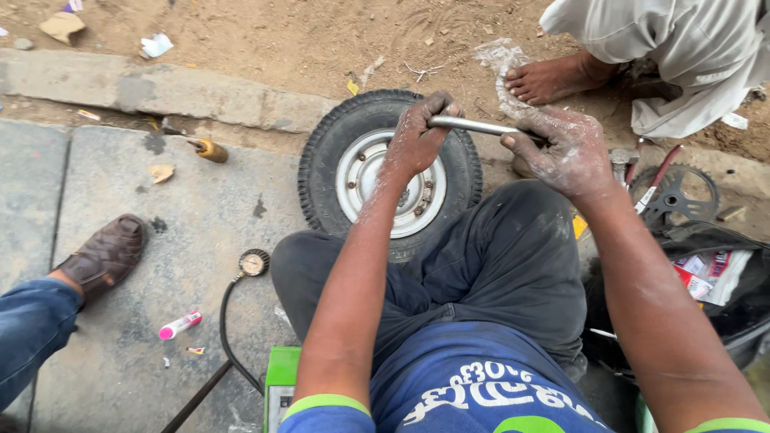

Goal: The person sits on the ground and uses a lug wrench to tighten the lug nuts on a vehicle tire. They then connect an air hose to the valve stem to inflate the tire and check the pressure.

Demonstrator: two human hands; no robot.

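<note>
Both dusty hands, left hand [417, 136] and right hand [565, 152], clamp fingers around a smooth steel bar [473, 125] (above a knobbly rubber tyre [321, 160]).

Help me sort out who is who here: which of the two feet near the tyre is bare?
The foot at the top, just beyond the tyre, on the dirt beside light clothing. The other foot, at left on the pavement, wears a brown shoe.

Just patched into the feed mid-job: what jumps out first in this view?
First, the two dusty hands in the centre: the left hand and right hand both grip a metal rod held level above a small black tyre on a pale rim, lying flat on the pavement. Next, a pressure gauge on a black hose lies lower left, and another person's bare foot rests on the dirt at top right.
</note>
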